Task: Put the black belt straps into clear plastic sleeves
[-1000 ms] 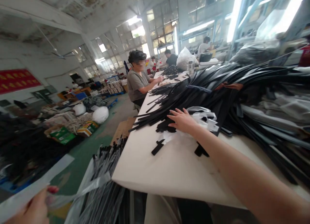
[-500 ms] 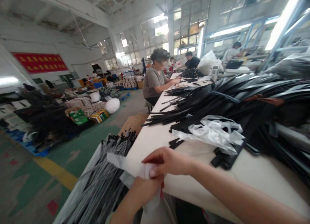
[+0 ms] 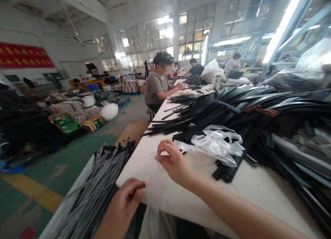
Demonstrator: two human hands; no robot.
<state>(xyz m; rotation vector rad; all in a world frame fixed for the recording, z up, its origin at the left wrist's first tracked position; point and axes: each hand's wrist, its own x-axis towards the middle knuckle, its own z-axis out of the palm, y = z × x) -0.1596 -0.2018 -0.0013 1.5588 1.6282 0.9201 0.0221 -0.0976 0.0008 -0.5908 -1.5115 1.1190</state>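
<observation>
My right hand [image 3: 173, 161] is pinched over the near corner of the white table [image 3: 186, 187], gripping the top edge of a thin clear plastic bag [image 3: 152, 184]. My left hand [image 3: 126, 197] is closed on the same bag lower down, at the table's edge. The film is nearly see-through and hangs down past the edge. Just beyond my right hand lies a crumpled heap of clear plastic bags [image 3: 217, 142] on top of short black strap pieces [image 3: 224, 172].
A big pile of long black straps [image 3: 258, 111] covers the table's right and far side. A bundle of bagged black strips [image 3: 98, 187] leans at the left of the table. A seated person [image 3: 157, 84] works further along; boxes and sacks litter the green floor.
My right hand came back from the plastic heap to the near corner. My left hand rose from low left to the edge. The bunched white film is now spread between both hands.
</observation>
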